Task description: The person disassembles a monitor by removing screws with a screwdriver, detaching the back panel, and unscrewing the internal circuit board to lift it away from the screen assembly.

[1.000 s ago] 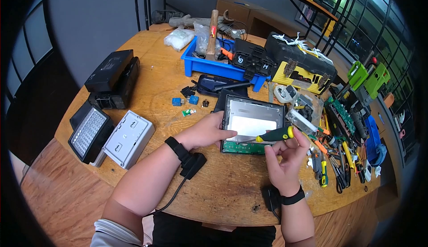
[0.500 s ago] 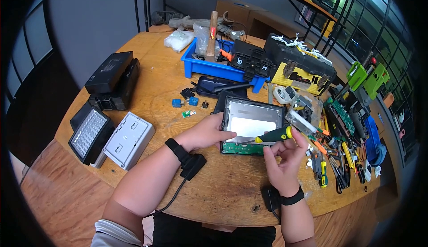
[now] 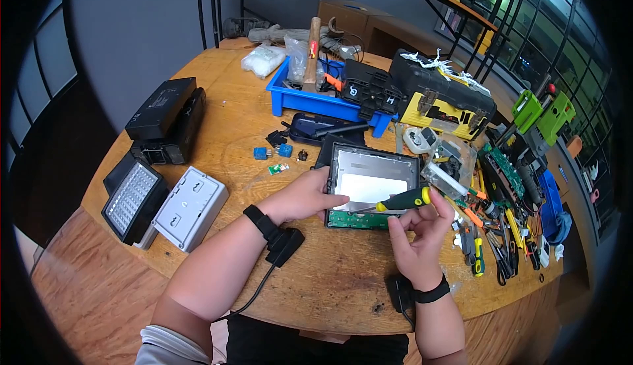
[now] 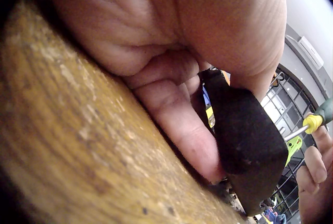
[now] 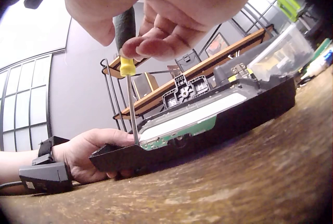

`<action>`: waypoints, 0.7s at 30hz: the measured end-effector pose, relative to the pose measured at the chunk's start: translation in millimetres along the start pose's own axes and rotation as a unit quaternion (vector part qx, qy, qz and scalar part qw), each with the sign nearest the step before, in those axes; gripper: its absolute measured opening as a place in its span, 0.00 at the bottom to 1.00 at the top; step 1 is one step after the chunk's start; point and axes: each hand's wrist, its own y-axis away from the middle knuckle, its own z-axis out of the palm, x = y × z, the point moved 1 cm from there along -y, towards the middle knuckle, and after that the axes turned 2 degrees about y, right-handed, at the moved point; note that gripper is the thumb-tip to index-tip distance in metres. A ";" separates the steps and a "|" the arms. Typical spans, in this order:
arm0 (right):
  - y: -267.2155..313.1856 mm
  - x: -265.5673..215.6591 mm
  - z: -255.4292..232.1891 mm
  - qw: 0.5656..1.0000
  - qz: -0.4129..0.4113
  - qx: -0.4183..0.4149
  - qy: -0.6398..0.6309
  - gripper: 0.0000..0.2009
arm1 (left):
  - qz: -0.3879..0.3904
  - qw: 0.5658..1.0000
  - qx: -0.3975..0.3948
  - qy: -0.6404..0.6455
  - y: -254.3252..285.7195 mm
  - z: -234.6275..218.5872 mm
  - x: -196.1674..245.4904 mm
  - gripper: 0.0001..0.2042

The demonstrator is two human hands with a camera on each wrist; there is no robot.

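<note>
My left hand [image 3: 303, 197] grips the left side of a black device housing [image 5: 223, 125], thumb over the rim and fingers beneath. Inside the housing sit a shiny metal plate [image 3: 376, 160] and a green circuit board [image 3: 343, 220] along the near edge. A screwdriver [image 3: 403, 200] with a dark green and yellow handle is held in my right hand [image 3: 422, 243], fingers about the handle. In the right wrist view its shaft [image 5: 132, 107] stands steep, with the tip down at the board's corner beside the left thumb.
Left on the table lie an LED lamp [image 3: 132, 197], a white-grey box [image 3: 191, 207] and black cases [image 3: 165, 118]. Behind the housing stand a blue tray [image 3: 310, 101] and a black-yellow toolbox [image 3: 442, 94]. Loose tools [image 3: 504, 233] crowd the right side.
</note>
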 end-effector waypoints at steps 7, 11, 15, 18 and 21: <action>0.7 1.6 -0.3 1.000 -0.004 0.001 -0.002 0.36 | -0.001 1.000 -0.001 -0.006 -1.5 -0.5 -3.0 0.24; 0.3 0.9 -0.9 1.000 -0.007 -0.005 0.001 0.36 | 0.002 1.000 0.000 -0.009 -1.0 -0.2 -2.3 0.24; 0.8 2.1 -0.9 1.000 -0.005 -0.005 -0.002 0.36 | 0.007 1.000 0.000 -0.002 0.1 0.2 0.0 0.24; 0.7 1.4 -0.5 1.000 -0.004 -0.003 -0.001 0.36 | 0.002 1.000 0.002 0.001 0.9 0.5 1.1 0.24; 0.5 1.3 -1.0 1.000 -0.003 -0.005 0.002 0.36 | 0.001 1.000 0.004 0.000 0.8 0.7 0.5 0.25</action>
